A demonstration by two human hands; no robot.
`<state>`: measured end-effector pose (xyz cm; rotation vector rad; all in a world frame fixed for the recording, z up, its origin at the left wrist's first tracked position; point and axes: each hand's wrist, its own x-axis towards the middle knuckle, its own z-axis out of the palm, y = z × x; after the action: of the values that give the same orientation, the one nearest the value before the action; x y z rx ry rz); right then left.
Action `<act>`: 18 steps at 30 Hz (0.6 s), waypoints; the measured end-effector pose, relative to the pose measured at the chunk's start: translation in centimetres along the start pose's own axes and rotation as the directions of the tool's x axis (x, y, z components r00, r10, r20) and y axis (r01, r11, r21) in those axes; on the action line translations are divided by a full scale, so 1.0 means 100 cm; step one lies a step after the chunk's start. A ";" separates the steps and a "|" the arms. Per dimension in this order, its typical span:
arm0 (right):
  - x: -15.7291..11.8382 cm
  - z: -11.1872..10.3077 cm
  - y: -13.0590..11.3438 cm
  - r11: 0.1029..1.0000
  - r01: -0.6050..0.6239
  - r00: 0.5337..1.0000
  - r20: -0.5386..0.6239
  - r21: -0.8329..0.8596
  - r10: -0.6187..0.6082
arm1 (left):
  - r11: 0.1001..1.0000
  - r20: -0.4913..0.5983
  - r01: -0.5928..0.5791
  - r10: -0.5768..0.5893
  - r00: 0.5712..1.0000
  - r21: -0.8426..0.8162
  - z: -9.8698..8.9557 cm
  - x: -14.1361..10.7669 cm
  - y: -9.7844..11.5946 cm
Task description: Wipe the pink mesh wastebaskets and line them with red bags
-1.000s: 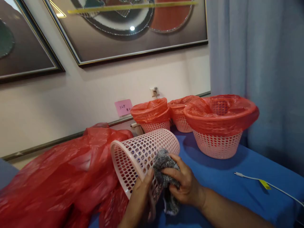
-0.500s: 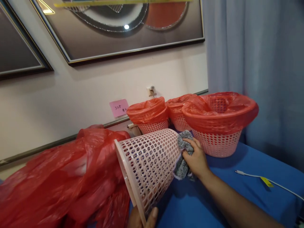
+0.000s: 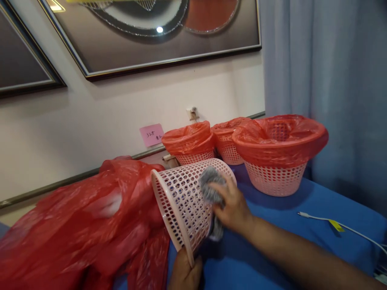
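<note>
A pink perforated plastic wastebasket [image 3: 189, 201] lies tipped on its side above the blue-covered table, its mouth facing left. My left hand [image 3: 185, 270] grips the lower part of its rim, thumb on one side and fingers on the other. Pressed against the basket's side near the base is a grey fluffy cloth [image 3: 211, 185], bunched in my right hand [image 3: 234, 201]. Part of the cloth hangs below the fingers. Both hand and cloth are slightly blurred.
Behind stand three wastebaskets lined with red bags: left [image 3: 189, 139], middle [image 3: 229, 139] and right [image 3: 278, 161]. Red plastic bags [image 3: 90, 217] heap up at left. A white cable [image 3: 320, 218] with a yellow tag lies on the blue tablecloth [image 3: 256, 257]. A pink note [image 3: 151, 135] is on the wall.
My right hand has moved the cloth leftward from the basket's base onto its side. The basket has turned a little, showing more of its mouth, and my left hand shows more fully.
</note>
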<state>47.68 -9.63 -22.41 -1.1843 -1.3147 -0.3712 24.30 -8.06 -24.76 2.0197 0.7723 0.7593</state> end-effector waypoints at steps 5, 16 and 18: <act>0.015 -0.007 0.042 0.939 -0.343 0.935 -0.110 -0.035 0.337 | 0.994 0.013 -0.020 0.018 1.000 0.107 0.005 0.008 -0.027; -0.016 -0.012 0.015 0.996 -0.068 0.998 0.024 0.062 0.066 | 1.000 0.104 0.015 -0.018 0.994 0.026 0.012 0.019 0.009; -0.002 -0.009 0.042 0.930 -0.366 0.929 -0.056 0.008 0.366 | 0.998 0.127 0.059 -0.061 0.990 0.021 0.012 0.020 0.002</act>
<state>51.48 -8.71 -24.33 -1.3799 -1.0149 -0.1325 26.53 -7.22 -24.75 2.0296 0.7637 0.5849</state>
